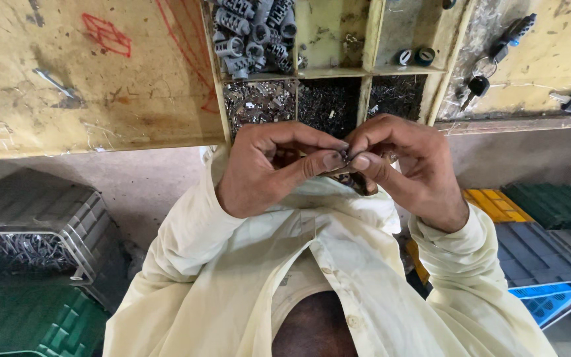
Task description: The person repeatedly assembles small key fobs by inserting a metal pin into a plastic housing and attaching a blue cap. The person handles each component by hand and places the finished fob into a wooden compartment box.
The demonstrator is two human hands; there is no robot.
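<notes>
Hands met just off the front edge of the tabletop (100, 99), over the person's lap. The left hand (269, 168) was curled nearly closed, thumb and forefinger pinched on a small dark metal part (346, 157). The right hand (401, 165) pressed in from the other side, its thumb and forefinger also closed on that part, so the fingertips of both hands touched around it. The part was too small and too covered to tell its shape.

Just beyond the knuckles ran the tabletop's front edge, and set into it a compartment tray (365, 73) with thin yellow dividers. The three nearest compartments, right above the hands, held heaps of tiny metal pieces (259, 102). Farther beyond the left hand a compartment was piled with grey lock cylinders (252, 30). Beyond the right hand, past the tray's wall, a bunch of keys (477, 86) lay on the scuffed yellow surface.

Open room was slim: the hands hung between the tabletop edge and the cream shirt (325, 264), with sleeves close on both sides. Below and outward of the left hand sat a grey crate (41, 205) holding metal pieces, beside a green crate (28, 324). Outward of the right hand lay stacked yellow, green, grey and blue crates (550, 264) on the floor, well apart from the fingers.
</notes>
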